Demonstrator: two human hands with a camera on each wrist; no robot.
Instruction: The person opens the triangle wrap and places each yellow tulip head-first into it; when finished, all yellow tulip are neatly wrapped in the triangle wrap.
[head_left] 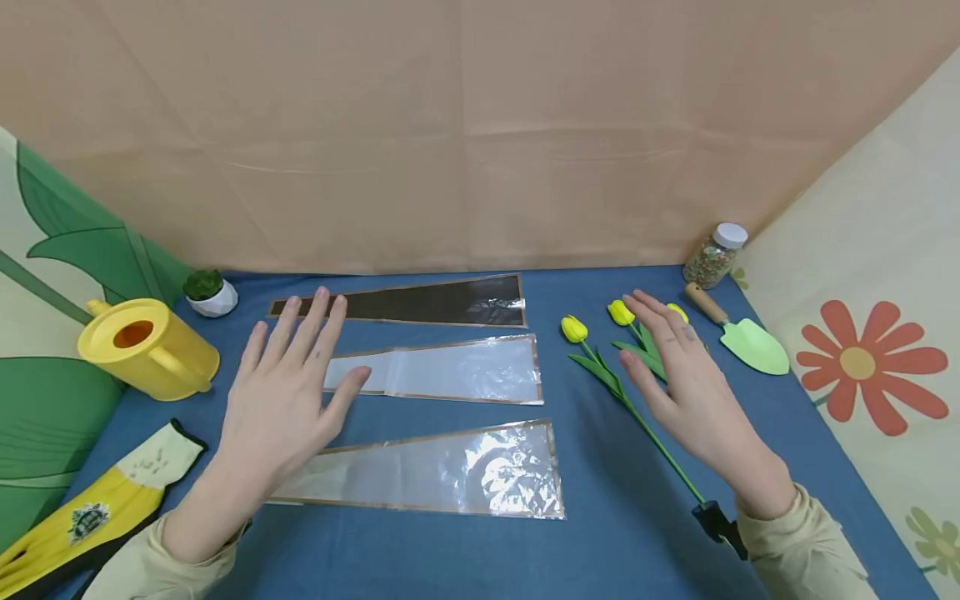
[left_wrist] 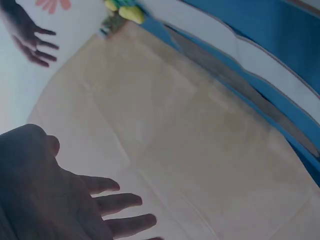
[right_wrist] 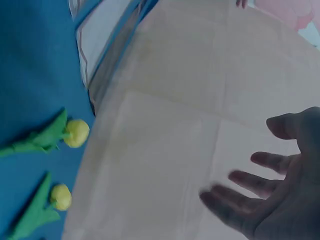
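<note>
In the head view my left hand (head_left: 281, 396) hovers with fingers spread and straight over the left ends of three flat tapered plastic sleeves. These are a dark sleeve (head_left: 442, 302) at the back, a whitish sleeve (head_left: 465, 368) in the middle and a shiny clear sleeve (head_left: 450, 471) in front. My right hand (head_left: 693, 396), fingers extended and holding nothing, is raised above yellow artificial tulips (head_left: 574, 329) with green stems, partly hiding them. Both wrist views show an empty hand: the left hand (left_wrist: 95, 200) and the right hand (right_wrist: 275, 185).
On the left stand a yellow watering can (head_left: 161, 354) and a small potted plant (head_left: 213, 296), with a yellow glove (head_left: 97, 517) in front. At the right back are a white-lidded jar (head_left: 712, 258) and a green trowel (head_left: 753, 346). A beige backdrop (head_left: 480, 150) rises behind the blue cloth.
</note>
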